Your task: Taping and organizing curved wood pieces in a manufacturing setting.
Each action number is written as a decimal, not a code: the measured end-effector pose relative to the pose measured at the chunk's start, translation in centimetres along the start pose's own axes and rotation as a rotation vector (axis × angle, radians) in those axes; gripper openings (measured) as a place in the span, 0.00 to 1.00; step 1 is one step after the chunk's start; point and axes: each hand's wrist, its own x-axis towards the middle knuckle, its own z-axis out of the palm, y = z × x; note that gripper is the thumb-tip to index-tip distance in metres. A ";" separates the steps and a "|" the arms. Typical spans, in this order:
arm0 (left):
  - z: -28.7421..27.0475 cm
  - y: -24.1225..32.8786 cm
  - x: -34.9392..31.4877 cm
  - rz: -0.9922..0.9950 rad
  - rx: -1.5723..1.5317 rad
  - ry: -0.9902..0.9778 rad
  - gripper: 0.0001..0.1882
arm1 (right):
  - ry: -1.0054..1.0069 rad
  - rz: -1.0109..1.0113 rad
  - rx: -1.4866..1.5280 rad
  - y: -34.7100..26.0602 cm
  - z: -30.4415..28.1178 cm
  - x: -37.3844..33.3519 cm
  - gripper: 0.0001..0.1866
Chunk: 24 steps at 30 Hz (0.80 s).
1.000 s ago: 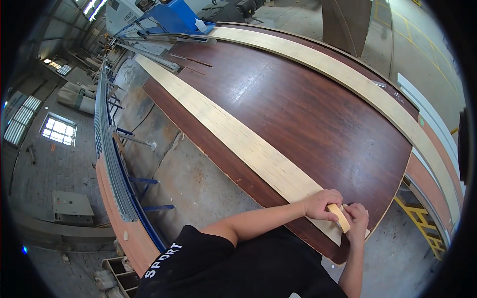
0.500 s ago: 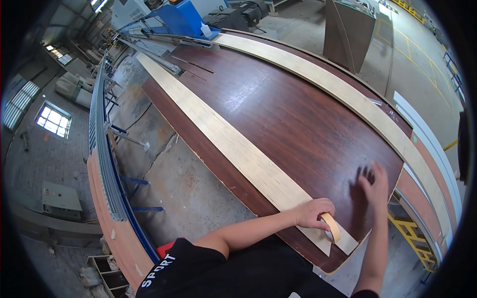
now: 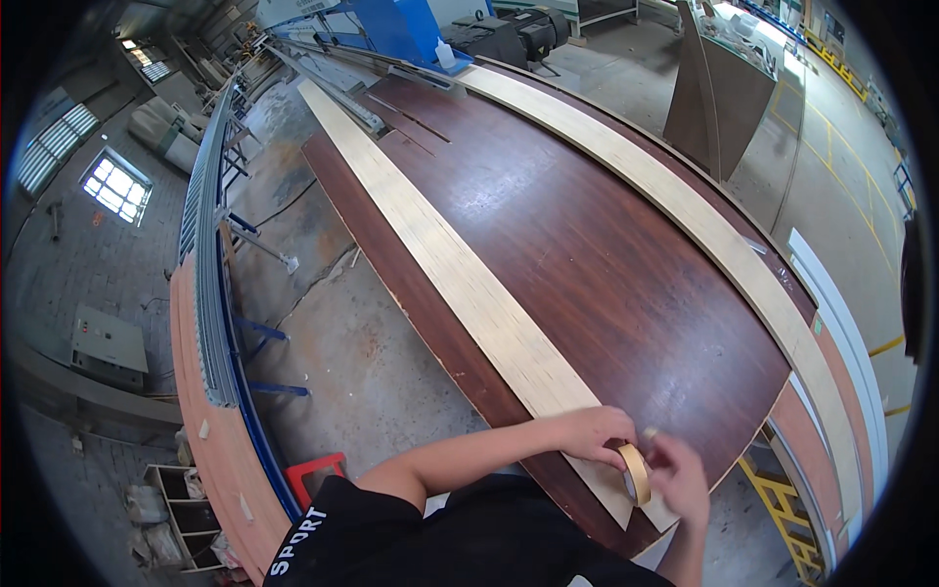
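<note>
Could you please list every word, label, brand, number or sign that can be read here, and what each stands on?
Black shirt: large white capital letters on the shoulder, readable, but I won't copy the wording; a white mark at its lower edge is cut off.
Blue-and-white machine: dark marking on its white part, too small to read.
Brick wall: orange mark below the window, too blurred to read.
Tan tape roll: no lettering visible.

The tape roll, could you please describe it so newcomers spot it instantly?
On the big reddish-brown board, follow the left pale plank to its near end. There the left hand holds the tape roll, a tan ring, unlike the long, flat plank.
</note>
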 end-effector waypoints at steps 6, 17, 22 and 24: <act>-12.2 0.4 -3.9 0.130 0.576 -0.077 0.46 | 0.258 0.109 -0.022 -1.7 6.6 -5.0 0.28; -16.6 -1.9 -10.2 -0.035 0.880 -0.109 0.55 | 0.474 0.094 -0.021 -0.5 8.8 -5.3 0.23; -14.3 -2.1 -10.5 0.015 0.896 -0.154 0.57 | 0.562 0.046 -0.036 -0.7 8.4 -6.4 0.20; -13.4 -2.1 -9.7 -0.059 0.920 -0.155 0.57 | 0.687 -0.046 -0.061 -0.1 8.5 -7.2 0.21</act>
